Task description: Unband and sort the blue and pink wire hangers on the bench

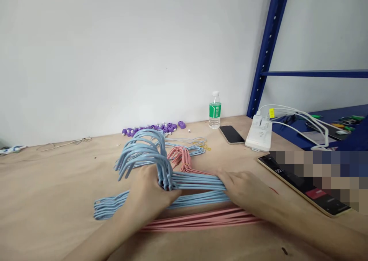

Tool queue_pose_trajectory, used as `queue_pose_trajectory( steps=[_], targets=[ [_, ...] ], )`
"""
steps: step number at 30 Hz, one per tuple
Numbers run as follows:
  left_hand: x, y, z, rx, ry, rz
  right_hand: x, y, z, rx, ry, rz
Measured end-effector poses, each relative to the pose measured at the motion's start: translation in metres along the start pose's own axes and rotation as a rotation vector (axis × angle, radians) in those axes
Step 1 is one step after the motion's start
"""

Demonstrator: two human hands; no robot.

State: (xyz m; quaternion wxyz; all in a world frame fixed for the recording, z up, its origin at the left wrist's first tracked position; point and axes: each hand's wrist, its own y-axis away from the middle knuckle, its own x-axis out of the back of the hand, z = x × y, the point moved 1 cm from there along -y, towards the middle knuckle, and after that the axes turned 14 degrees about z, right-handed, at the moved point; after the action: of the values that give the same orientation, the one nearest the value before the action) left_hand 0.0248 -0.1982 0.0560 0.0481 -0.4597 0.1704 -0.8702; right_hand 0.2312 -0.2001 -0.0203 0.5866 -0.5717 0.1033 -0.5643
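Blue hangers: I have the bundle mid-view over the tan table, its hooks up and curling left.
Left hand: I see it wrapped round the bundle at the hook necks, thumb across the near side.
Right hand: it grasps the bundle's right part — most of its fingers are hidden from me.
Pink hangers: a stack shows on both sides of the blue bundle, its hooks behind.
Wall side: purple pieces in a row, then a green-labelled bottle.
Far right: a dark phone — just beside a white power strip.
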Motion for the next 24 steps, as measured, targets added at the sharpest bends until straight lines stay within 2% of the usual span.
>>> queue_pose_trajectory(
  steps=[3, 4, 5, 6, 9, 11, 13, 15, 16, 17, 18, 21, 24],
  targets=[
    [0.023, -0.008, 0.008, 0.165, 0.205, -0.382, 0.004, -0.011, 0.006, 0.071, 0.048, 0.021],
    [0.029, -0.013, 0.011, 0.183, 0.261, -0.485, 0.004, -0.017, 0.009, 0.070, 0.046, -0.001],
    [0.034, -0.018, 0.014, 0.175, 0.300, -0.538, 0.003, -0.024, 0.014, 0.047, 0.038, -0.048],
    [0.038, -0.024, 0.018, 0.150, 0.332, -0.543, 0.003, -0.032, 0.020, 0.000, 0.022, -0.116],
    [0.036, -0.038, 0.022, 0.072, 0.370, -0.391, 0.001, -0.058, 0.044, -0.191, -0.097, -0.293],
    [0.030, -0.046, 0.020, 0.026, 0.356, -0.265, 0.000, -0.072, 0.062, -0.257, -0.304, -0.246],
    [0.024, -0.051, 0.013, -0.019, 0.311, -0.139, -0.003, -0.076, 0.081, -0.357, -0.505, -0.006],
    [0.023, -0.056, 0.003, -0.024, 0.279, -0.006, -0.014, -0.069, 0.098, -0.607, -0.558, 0.268],
    [0.024, -0.058, -0.002, -0.008, 0.275, 0.055, -0.023, -0.061, 0.104, -0.756, -0.540, 0.355],
    [0.026, -0.060, -0.006, 0.014, 0.284, 0.102, -0.034, -0.052, 0.107, -0.887, -0.521, 0.328],
    [0.029, -0.062, -0.010, 0.037, 0.303, 0.138, -0.046, -0.044, 0.108, -0.926, -0.535, 0.231],
    [0.037, -0.067, -0.017, 0.087, 0.371, 0.175, -0.075, -0.021, 0.098, -0.883, -0.633, -0.039],
    [0.041, -0.070, -0.023, 0.138, 0.408, 0.178, -0.088, -0.009, 0.086, -0.848, -0.683, -0.148]
  ],
)
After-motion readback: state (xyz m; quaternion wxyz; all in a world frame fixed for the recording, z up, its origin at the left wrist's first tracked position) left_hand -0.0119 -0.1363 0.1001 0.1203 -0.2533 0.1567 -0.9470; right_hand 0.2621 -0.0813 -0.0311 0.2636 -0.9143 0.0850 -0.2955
